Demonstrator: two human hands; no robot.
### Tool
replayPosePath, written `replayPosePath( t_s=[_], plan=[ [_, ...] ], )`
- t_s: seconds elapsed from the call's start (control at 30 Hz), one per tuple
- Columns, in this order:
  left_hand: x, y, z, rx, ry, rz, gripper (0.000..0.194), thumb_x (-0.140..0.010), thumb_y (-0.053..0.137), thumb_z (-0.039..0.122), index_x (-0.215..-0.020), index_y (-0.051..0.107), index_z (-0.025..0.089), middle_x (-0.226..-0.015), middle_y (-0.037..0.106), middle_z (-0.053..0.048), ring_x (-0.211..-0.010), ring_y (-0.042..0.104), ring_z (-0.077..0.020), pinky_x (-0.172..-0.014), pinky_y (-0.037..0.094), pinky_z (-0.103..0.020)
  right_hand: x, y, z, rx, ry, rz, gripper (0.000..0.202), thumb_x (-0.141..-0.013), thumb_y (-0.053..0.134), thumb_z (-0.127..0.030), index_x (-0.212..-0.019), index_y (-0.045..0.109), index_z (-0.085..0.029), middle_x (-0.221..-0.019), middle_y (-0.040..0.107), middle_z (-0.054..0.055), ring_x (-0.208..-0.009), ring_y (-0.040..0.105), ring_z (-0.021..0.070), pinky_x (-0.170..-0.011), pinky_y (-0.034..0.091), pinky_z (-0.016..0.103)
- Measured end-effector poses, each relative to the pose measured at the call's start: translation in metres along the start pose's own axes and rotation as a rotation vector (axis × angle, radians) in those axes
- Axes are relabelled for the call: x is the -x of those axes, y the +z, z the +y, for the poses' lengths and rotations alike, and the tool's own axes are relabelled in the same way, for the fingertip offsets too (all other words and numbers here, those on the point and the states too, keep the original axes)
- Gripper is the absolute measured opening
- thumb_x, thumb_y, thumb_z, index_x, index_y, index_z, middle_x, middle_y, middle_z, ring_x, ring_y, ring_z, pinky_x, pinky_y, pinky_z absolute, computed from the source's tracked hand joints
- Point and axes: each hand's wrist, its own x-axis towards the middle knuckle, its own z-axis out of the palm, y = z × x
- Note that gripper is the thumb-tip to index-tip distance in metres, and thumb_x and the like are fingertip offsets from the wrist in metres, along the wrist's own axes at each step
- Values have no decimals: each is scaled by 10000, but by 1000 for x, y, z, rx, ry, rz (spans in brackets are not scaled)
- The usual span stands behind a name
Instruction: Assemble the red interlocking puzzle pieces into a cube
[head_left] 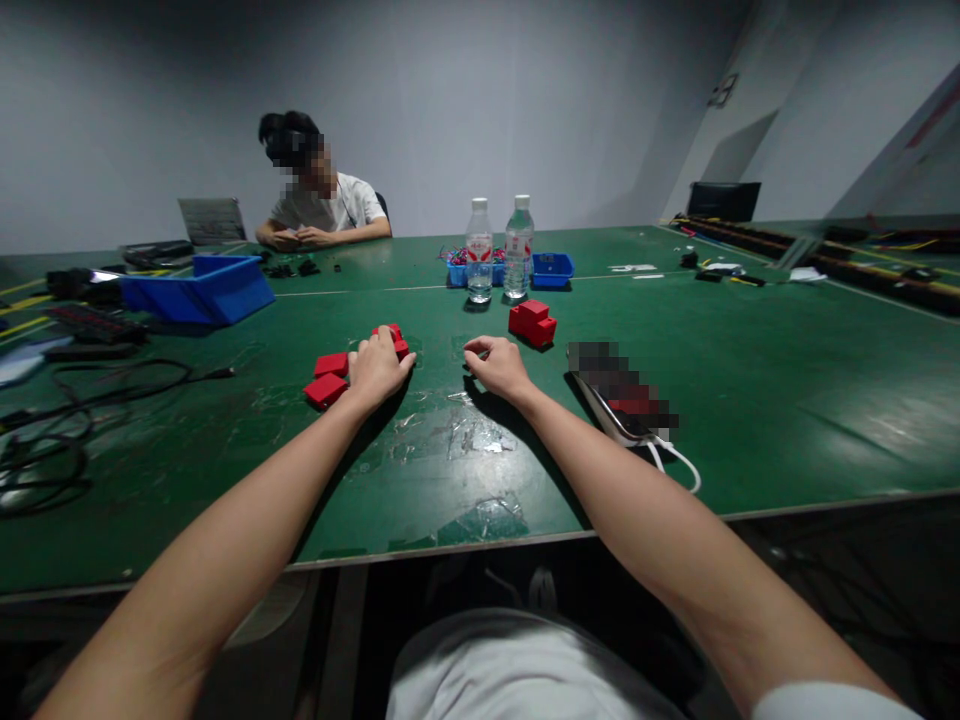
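Note:
My left hand (377, 368) rests on the table with its fingers curled over a red block (401, 348), which is partly hidden beneath them. Against its left side lie two more red blocks, one (331, 365) behind the other (325, 390). My right hand (498, 368) is held just above the table, its thumb and curved forefinger apart with nothing visible between them. Behind and to the right of that hand sits a stepped red block assembly (532, 324), not touched by it.
A phone (619, 395) with a white cable lies right of my right hand. Two water bottles (479, 255) stand before small blue bins (553, 270). A large blue bin (199, 290) and black cables (112, 375) are at left. Another person (322, 205) sits across the green table (750, 380).

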Motion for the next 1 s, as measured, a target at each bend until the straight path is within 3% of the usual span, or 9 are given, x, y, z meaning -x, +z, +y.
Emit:
replayPosePath(
  t_s=[0.33,0.5,0.63,0.77,0.87,1.0],
  plan=[
    [-1,10,0,131,184,74,445,-820,651,337,-1186,471,160,-1057,677,-149,-993,658,-310,-833,499,-397,5,3,-7,-70,-68,-17,161,-835,623,-195,-858,782,-189,-875,779,59,-802,706,193,-849,522,310],
    [2,20,8,272,441,124,421,-757,670,251,-1113,457,178,-1048,614,-111,-978,600,-271,-858,490,-381,5,4,-7,-95,-22,-29,193,-885,618,-301,-845,765,-183,-890,771,80,-826,696,203,-781,490,294],
    [6,22,14,336,612,141,416,-724,634,133,-1100,460,182,-1109,588,-116,-1045,568,-261,-889,482,-364,1,8,1,-149,55,-74,327,-920,554,-400,-761,725,-172,-731,712,60,-725,654,187,-681,447,273],
    [10,17,17,286,736,151,338,-773,600,121,-1089,503,190,-1110,618,-107,-1065,573,-256,-938,460,-369,-6,12,10,-291,144,-67,346,-897,520,-376,-655,661,-173,-644,646,17,-639,583,149,-621,417,242],
    [14,11,20,214,812,137,268,-818,603,167,-1077,542,201,-1127,651,-105,-1104,570,-270,-983,430,-393,-8,12,10,-457,215,-54,398,-881,512,-456,-630,626,-169,-600,600,7,-612,547,140,-598,412,239],
    [18,7,24,178,871,112,212,-868,564,182,-1079,559,206,-1129,677,-106,-1128,571,-268,-990,412,-394,-5,8,4,-614,220,-99,328,-774,636,-458,-636,599,-162,-585,552,-18,-560,473,103,-559,380,227]
  ],
)
